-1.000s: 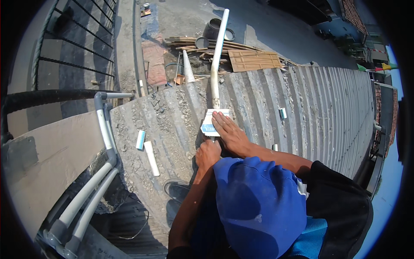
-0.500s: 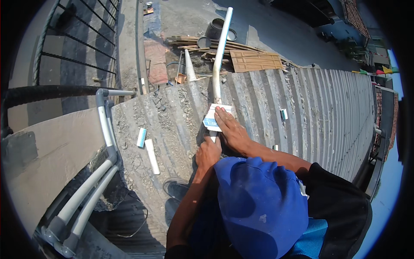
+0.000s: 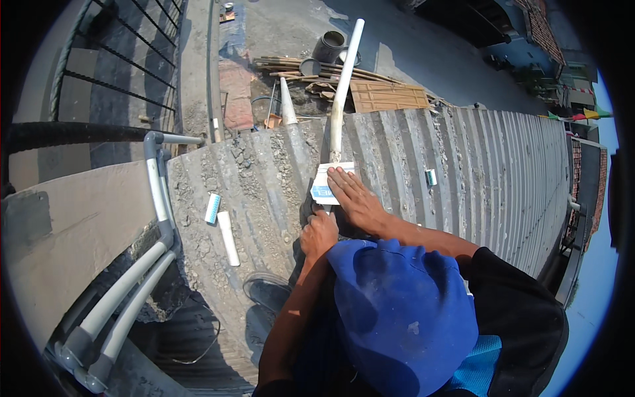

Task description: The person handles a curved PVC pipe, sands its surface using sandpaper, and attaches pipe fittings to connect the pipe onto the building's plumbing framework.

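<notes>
A long white pipe runs away from me across the corrugated roof, its far end past the roof edge. A piece of white card with blue print lies over its near part. My right hand is laid across the card, fingers side by side, holding it against the pipe. Just nearer, my left hand is closed low by the card's near edge, around the pipe's near end as far as I can see. Its fingertips are partly hidden. Blue cloth covers much of the lower view.
A short white pipe and a blue-and-white packet lie on the roof at left. Another small packet lies at right. Grey pipes run along the wall at left. Poles and a bucket are below, beyond the edge.
The pipe's far end has shifted slightly right and nearer in the view. Both hands stay in about the same place, and the right hand is still on the card.
</notes>
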`<state>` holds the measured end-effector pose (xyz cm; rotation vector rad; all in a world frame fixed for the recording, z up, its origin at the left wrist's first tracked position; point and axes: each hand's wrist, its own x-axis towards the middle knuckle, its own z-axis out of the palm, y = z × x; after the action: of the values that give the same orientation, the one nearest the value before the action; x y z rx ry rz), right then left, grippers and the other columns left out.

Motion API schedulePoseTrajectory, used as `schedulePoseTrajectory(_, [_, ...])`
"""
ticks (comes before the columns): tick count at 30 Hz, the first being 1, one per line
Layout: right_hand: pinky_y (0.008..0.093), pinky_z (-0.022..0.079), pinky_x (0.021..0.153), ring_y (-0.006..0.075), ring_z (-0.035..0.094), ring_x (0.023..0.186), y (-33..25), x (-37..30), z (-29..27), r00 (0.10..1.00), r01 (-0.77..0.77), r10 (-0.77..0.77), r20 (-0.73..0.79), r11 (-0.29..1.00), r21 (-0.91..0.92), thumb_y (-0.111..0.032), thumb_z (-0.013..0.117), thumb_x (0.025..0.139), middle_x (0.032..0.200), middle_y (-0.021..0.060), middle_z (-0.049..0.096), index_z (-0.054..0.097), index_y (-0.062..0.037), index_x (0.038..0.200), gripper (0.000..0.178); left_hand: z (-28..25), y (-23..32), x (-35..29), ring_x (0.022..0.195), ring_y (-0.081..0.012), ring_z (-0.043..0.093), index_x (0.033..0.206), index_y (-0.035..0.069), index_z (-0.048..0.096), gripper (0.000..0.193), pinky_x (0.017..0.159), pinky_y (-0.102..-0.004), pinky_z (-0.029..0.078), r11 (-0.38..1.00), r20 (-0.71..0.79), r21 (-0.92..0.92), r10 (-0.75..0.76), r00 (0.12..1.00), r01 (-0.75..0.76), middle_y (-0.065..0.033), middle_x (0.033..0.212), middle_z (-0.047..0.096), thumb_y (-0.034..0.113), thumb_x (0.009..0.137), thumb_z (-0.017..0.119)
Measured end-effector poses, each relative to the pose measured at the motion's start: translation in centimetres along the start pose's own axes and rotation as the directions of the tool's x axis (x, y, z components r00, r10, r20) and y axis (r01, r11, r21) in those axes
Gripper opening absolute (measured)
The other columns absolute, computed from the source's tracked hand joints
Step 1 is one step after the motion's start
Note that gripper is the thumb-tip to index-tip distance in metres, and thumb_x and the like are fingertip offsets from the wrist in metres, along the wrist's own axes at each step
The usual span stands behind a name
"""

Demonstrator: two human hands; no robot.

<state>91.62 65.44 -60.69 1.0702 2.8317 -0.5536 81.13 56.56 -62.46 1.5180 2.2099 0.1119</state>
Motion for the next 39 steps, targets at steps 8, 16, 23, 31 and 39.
schedulePoseTrajectory(8, [0.041,0.023,0.111,0.0284,0.033,0.132,2.4,0.9,-0.2,0.982,0.187,-0.188,-0.015,0.981,-0.048,-0.012,0.042,0.084,0.137,0.0174,0.04,0.043,0.0039,0.125,0.045,0.1,0.1,0.2,0.05,-0.0268,0.063,0.082,0.007,0.045,0.033,0.042,-0.0366,0.051,1.0,-0.022,0.017,-0.022,1.0,0.023,-0.0113,0.057,0.059,0.037,0.088,0.054])
schedulePoseTrajectory(16, [0.0398,0.025,0.11,0.0269,0.04,0.127,3.3,2.4,-1.1,0.939,0.344,-0.343,0.038,0.939,-0.024,-0.015,0.043,0.084,0.128,0.0166,0.049,0.05,0.0026,0.116,0.038,0.2,0.7,0.4,0.056,-0.0356,0.063,0.088,0.005,0.042,0.036,0.048,-0.045,0.052,0.996,0.037,-0.061,-0.069,0.997,0.071,-0.0163,0.06,0.06,0.04,0.089,0.052])
schedulePoseTrajectory(23, [0.04,0.026,0.11,0.0234,0.046,0.122,5.1,3.6,-3.2,0.874,0.479,-0.474,0.108,0.877,-0.024,-0.018,0.043,0.09,0.12,0.0094,0.055,0.055,-0.0051,0.107,0.024,-0.1,0.9,0.3,0.054,-0.0344,0.063,0.088,0.005,0.042,0.036,0.045,-0.0425,0.052,0.997,0.022,-0.058,-0.058,0.998,0.059,-0.016,0.06,0.06,0.039,0.089,0.053])
schedulePoseTrajectory(31, [0.0398,0.024,0.112,0.0229,0.042,0.125,8.4,6.4,-5.1,0.835,0.539,-0.523,0.171,0.84,-0.063,-0.019,0.045,0.09,0.127,0.0087,0.051,0.051,-0.0057,0.115,0.029,-0.6,0.9,0.3,0.054,-0.0362,0.063,0.086,0.005,0.041,0.037,0.045,-0.0442,0.051,0.993,0.064,-0.081,-0.078,0.995,0.083,-0.0181,0.062,0.059,0.041,0.09,0.05])
schedulePoseTrajectory(39, [0.04,0.021,0.113,0.0207,0.039,0.128,10.6,7.6,-4.4,0.826,0.56,-0.547,0.138,0.825,-0.08,-0.02,0.05,0.087,0.132,0.0059,0.048,0.051,-0.0087,0.12,0.034,-0.9,0.4,0.5,0.056,-0.0389,0.063,0.088,0.005,0.042,0.038,0.048,-0.0474,0.051,0.989,0.104,-0.139,-0.045,0.994,0.059,-0.0201,0.063,0.06,0.042,0.09,0.049])
